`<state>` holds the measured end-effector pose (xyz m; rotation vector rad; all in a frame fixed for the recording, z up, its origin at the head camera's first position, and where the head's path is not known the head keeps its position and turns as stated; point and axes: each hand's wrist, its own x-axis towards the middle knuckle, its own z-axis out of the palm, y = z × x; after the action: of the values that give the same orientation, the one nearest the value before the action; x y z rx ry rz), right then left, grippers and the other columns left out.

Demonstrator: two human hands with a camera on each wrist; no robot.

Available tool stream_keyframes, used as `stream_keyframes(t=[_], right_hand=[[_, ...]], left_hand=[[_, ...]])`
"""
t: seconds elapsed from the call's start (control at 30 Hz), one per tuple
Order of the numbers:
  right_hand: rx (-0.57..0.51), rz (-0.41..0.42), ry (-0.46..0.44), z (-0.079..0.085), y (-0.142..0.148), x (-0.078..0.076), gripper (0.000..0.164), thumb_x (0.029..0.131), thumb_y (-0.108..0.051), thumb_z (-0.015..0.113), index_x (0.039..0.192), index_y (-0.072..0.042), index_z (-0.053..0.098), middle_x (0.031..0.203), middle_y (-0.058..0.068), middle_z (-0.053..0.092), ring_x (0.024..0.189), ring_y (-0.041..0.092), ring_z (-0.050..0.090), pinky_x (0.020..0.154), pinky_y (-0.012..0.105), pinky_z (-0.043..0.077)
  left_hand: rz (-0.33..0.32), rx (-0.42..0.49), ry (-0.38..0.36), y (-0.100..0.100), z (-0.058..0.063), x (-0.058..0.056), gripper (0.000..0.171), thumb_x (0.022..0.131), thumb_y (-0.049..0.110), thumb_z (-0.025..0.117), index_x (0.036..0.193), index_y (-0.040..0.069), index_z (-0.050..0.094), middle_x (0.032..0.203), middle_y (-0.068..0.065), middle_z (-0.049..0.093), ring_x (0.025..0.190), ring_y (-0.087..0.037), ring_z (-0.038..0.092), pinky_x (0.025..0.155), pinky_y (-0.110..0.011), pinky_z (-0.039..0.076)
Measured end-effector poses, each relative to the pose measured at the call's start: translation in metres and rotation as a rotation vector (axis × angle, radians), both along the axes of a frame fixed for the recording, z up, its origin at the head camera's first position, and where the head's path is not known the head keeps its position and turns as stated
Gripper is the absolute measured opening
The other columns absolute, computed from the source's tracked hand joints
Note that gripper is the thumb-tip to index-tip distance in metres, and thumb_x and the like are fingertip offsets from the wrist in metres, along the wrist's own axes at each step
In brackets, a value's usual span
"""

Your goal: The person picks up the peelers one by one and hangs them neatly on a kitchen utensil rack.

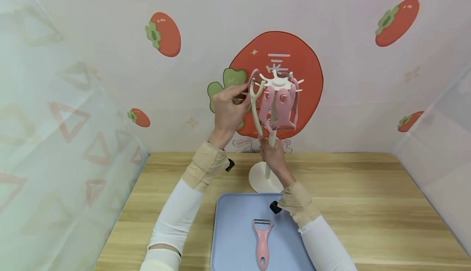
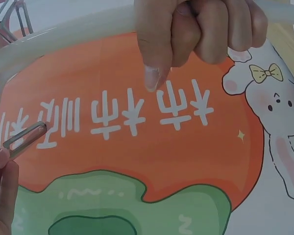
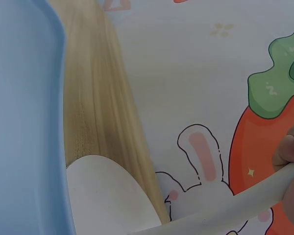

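A white stand [image 1: 272, 138] with a ring of hooks [image 1: 278, 83] at its top rises from a round base [image 1: 265, 178]. Several pink peelers [image 1: 283, 107] and a cream Y-shaped peeler [image 1: 256, 103] hang round it. At the left of the hooks, my left hand [image 1: 229, 109] pinches a pink peeler [image 1: 254, 75] with fingers and thumb; its metal blade [image 2: 25, 135] shows beside the fingertips in the left wrist view. Below the hanging peelers, my right hand [image 1: 273, 152] grips the pole, which the right wrist view shows slanting up into the fingers [image 3: 290, 147].
In front of the base lies a blue tray [image 1: 229, 211], with one pink peeler [image 1: 262, 242] flat in it. The wooden table [image 1: 368, 205] meets a cloth backdrop [image 1: 346, 99] printed with red fruit just behind the stand. More cloth hangs at both sides.
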<state>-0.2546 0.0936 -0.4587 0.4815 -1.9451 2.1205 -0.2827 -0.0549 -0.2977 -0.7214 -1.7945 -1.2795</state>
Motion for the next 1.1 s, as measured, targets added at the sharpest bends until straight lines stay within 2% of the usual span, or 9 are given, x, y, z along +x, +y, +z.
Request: stream_keyframes(t=[0.17, 0.27, 0.5, 0.67, 0.87, 1.1], right_hand=[[0.006, 0.005, 0.001, -0.001, -0.001, 0.001, 0.053, 0.106, -0.039, 0.054, 0.077, 0.006, 0.048, 0.050, -0.004, 0.037, 0.041, 0.010, 0.035, 0.039, 0.024, 0.029], [-0.001, -0.001, 0.008, -0.001, -0.002, 0.002, 0.053, 0.106, -0.037, 0.054, 0.078, 0.008, 0.048, 0.051, -0.004, 0.037, 0.041, 0.009, 0.034, 0.039, 0.023, 0.029], [-0.013, 0.003, 0.019, 0.002, -0.002, 0.002, 0.051, 0.107, -0.030, 0.052, 0.077, 0.010, 0.046, 0.051, -0.005, 0.036, 0.040, 0.008, 0.033, 0.039, 0.022, 0.028], [0.001, 0.010, 0.021, 0.002, 0.000, 0.002, 0.051, 0.108, -0.026, 0.050, 0.075, 0.013, 0.045, 0.050, -0.005, 0.035, 0.040, 0.008, 0.033, 0.039, 0.022, 0.027], [-0.006, -0.002, 0.009, 0.003, -0.002, 0.002, 0.051, 0.107, -0.033, 0.053, 0.075, 0.007, 0.045, 0.049, -0.006, 0.035, 0.040, 0.008, 0.033, 0.039, 0.023, 0.027], [-0.017, 0.009, 0.033, 0.001, -0.002, 0.001, 0.060, 0.107, -0.032, 0.052, 0.061, 0.004, 0.040, 0.047, -0.005, 0.035, 0.038, 0.008, 0.031, 0.038, 0.024, 0.025]], left_hand=[[-0.026, 0.015, 0.000, 0.007, 0.008, 0.014, 0.023, 0.086, -0.001, 0.078, 0.105, -0.012, 0.077, 0.094, -0.026, 0.076, 0.078, -0.038, 0.076, 0.067, -0.052, 0.062], [-0.022, 0.008, 0.007, 0.008, 0.010, 0.019, 0.022, 0.087, 0.002, 0.077, 0.103, -0.013, 0.077, 0.092, -0.026, 0.076, 0.079, -0.037, 0.076, 0.068, -0.052, 0.062], [-0.035, 0.003, 0.044, 0.004, -0.005, 0.001, 0.026, 0.091, 0.020, 0.077, 0.106, 0.000, 0.082, 0.093, -0.013, 0.078, 0.080, -0.022, 0.078, 0.070, -0.034, 0.063], [-0.059, 0.037, 0.065, 0.003, -0.007, 0.001, 0.024, 0.090, 0.017, 0.078, 0.105, -0.001, 0.082, 0.092, -0.013, 0.078, 0.079, -0.022, 0.077, 0.069, -0.032, 0.062], [-0.072, 0.067, 0.103, 0.004, -0.007, 0.003, 0.018, 0.086, 0.009, 0.079, 0.098, -0.004, 0.082, 0.090, -0.017, 0.077, 0.076, -0.028, 0.078, 0.069, -0.035, 0.063], [-0.068, 0.076, 0.151, 0.007, -0.005, 0.002, 0.015, 0.086, 0.008, 0.080, 0.096, -0.003, 0.082, 0.089, -0.016, 0.077, 0.076, -0.026, 0.078, 0.070, -0.033, 0.062]])
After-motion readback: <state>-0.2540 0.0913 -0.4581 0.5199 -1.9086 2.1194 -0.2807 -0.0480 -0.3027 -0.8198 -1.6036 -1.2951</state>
